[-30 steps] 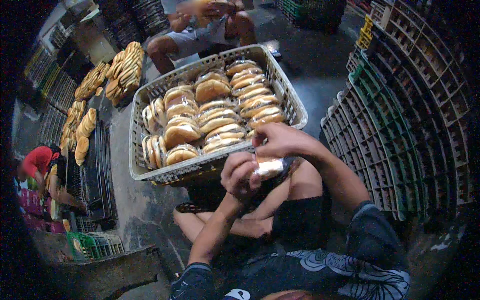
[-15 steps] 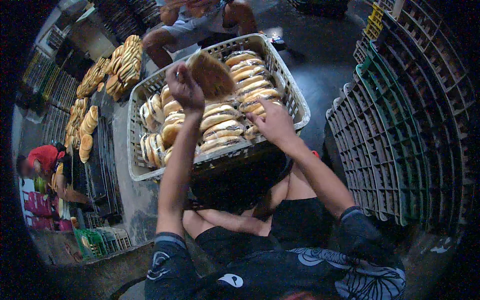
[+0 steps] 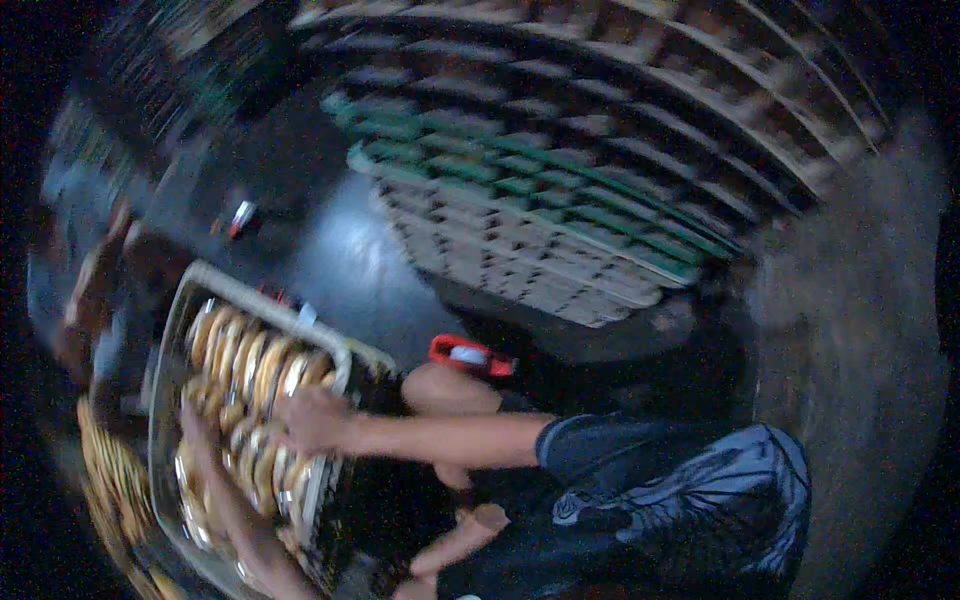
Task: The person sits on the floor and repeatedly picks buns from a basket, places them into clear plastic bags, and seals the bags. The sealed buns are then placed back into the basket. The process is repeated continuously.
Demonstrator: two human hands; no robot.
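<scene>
A pale slatted plastic crate (image 3: 255,290) holds rows of round bread buns (image 3: 262,350), wrapped in clear film and packed on edge. Over the near side of the rows rests my right hand (image 3: 315,418), its fingers curled down at the buns and blurred. My left hand (image 3: 197,428) is farther into the crate, above the buns, smeared by motion. Whether either hand holds a bun cannot be made out.
Tall stacks of grey crates (image 3: 490,250) and green crates (image 3: 480,165) stand beyond my right side. A red object (image 3: 447,348) lies beside my knee. Another person's leg (image 3: 95,290) is past the crate. More bread (image 3: 110,480) is piled at the lower left.
My view has swung to the right, so the crate now appears at the left and tilted. The bun my left hand was lifting is no longer visible raised; that hand is lower over the rows.
</scene>
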